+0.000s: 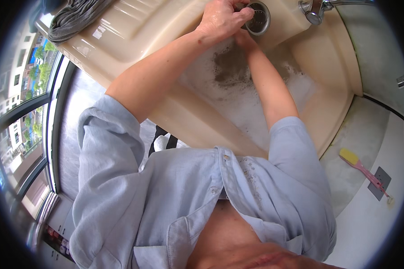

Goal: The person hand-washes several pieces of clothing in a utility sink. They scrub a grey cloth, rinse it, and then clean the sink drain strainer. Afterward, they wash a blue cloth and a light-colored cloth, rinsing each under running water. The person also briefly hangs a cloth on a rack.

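My left hand (222,16) is at the top of the head view, its thumb over the rim of a round metal cup-like vessel (264,20). The vessel's mouth faces me and its inside looks dark. My right hand (243,36) is just below, beside the vessel; its fingers are mostly hidden behind my left hand and the vessel, so its grip does not show. Both hands are over a beige laundry sink (202,111) that holds murky water with white suds (237,104).
A ribbed washboard slope (131,25) is moulded into the sink's left part, with a grey cloth (77,22) on it. A chrome tap (314,13) juts in at upper right. A pink-handled brush (360,166) hangs by a wall plate (381,183). Windows (23,97) line the left.
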`<state>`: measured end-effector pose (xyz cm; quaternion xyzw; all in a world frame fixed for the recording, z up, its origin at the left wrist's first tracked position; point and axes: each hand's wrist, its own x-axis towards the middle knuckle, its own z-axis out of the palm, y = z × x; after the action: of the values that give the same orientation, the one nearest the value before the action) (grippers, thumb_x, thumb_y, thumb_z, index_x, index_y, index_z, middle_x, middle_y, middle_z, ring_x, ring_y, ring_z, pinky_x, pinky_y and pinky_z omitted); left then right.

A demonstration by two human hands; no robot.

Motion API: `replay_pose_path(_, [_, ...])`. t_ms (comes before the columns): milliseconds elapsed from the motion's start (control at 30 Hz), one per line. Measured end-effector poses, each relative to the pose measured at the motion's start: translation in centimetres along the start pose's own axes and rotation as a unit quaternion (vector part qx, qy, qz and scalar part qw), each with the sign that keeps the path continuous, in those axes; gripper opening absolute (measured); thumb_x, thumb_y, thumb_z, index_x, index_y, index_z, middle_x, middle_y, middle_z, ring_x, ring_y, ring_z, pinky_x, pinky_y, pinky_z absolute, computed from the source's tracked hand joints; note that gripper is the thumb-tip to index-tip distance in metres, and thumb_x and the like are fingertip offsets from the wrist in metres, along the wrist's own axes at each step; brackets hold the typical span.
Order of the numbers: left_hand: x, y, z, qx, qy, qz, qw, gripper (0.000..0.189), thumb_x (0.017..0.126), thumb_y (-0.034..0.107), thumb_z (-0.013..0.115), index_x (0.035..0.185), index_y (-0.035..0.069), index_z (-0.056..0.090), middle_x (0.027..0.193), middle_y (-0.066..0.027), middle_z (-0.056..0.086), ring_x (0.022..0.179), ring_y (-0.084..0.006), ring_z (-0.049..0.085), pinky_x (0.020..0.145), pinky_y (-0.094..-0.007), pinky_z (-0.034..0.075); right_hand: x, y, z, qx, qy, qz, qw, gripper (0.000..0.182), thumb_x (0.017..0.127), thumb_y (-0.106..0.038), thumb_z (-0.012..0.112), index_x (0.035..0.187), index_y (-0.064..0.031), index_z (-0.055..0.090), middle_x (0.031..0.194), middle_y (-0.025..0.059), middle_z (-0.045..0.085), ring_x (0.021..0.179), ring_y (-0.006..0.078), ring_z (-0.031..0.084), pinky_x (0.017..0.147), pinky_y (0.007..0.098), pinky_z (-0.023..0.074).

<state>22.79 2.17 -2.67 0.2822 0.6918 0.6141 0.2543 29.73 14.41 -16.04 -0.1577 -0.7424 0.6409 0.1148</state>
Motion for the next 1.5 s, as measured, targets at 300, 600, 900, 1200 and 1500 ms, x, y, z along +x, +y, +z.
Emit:
replay_pose_path(300, [0.3,-0.3,0.1,0.007,-0.03,-0.026,0.999,0.038,0.08,0.021,0.059,0.109,-0.003,0.059,0.078,-0.0098,0.066,0.069,-0.0136,0.06,0.064,-0.0267,0.049,-9.4,2.1,5.6,-0.545,-0.255,-0.03,0.798,0.034,0.084,-0.024,0.05,0.116,-0.0111,0.056,0.121,0.0118,0.052,0.113,0.0277,0.048,0.094,0.0388,0.0397])
replay_pose_path(600, [0.4,-0.3,0.3,-0.026,-0.044,-0.036,0.998,0.038,0.081,0.021,0.059,0.11,-0.004,0.057,0.082,-0.0094,0.065,0.072,-0.0132,0.059,0.065,-0.0263,0.049,-5.3,6.6,-9.9,-0.457,0.011,0.163,0.875,0.022,0.082,-0.021,0.057,0.091,-0.0018,0.063,0.086,0.0103,0.066,0.077,0.0228,0.063,0.069,0.0361,0.0492])
replay_pose_path(900, [0.6,0.1,-0.1,0.026,-0.046,-0.013,0.999,0.039,0.081,0.022,0.059,0.111,-0.004,0.057,0.081,-0.0105,0.065,0.072,-0.0143,0.06,0.066,-0.0274,0.049,2.0,5.0,-2.6,0.223,-0.067,-0.037,0.972,0.034,0.083,-0.027,0.056,0.11,-0.0074,0.057,0.103,0.0056,0.061,0.092,0.0189,0.057,0.08,0.0361,0.0467])
replay_pose_path(1200, [-0.1,-0.8,0.7,0.023,-0.032,-0.065,0.997,0.042,0.071,0.029,0.061,0.105,0.003,0.063,0.088,-0.0128,0.067,0.081,-0.0203,0.064,0.079,-0.0301,0.05,-7.9,-0.8,12.2,-0.235,-0.112,-0.063,0.963,0.035,0.085,-0.02,0.047,0.118,-0.0067,0.051,0.113,0.0216,0.056,0.104,0.0387,0.053,0.086,0.045,0.0429])
replay_pose_path(1500, [0.5,-1.8,1.2,0.06,-0.012,-0.015,0.998,0.04,0.07,0.028,0.06,0.101,0.002,0.065,0.09,-0.0162,0.066,0.086,-0.0259,0.063,0.084,-0.0319,0.048,-7.7,4.6,-1.7,-0.515,-0.292,0.1,0.8,0.021,0.076,-0.016,0.058,0.094,-0.0082,0.065,0.102,0.013,0.06,0.091,0.0349,0.058,0.074,0.0437,0.0477])
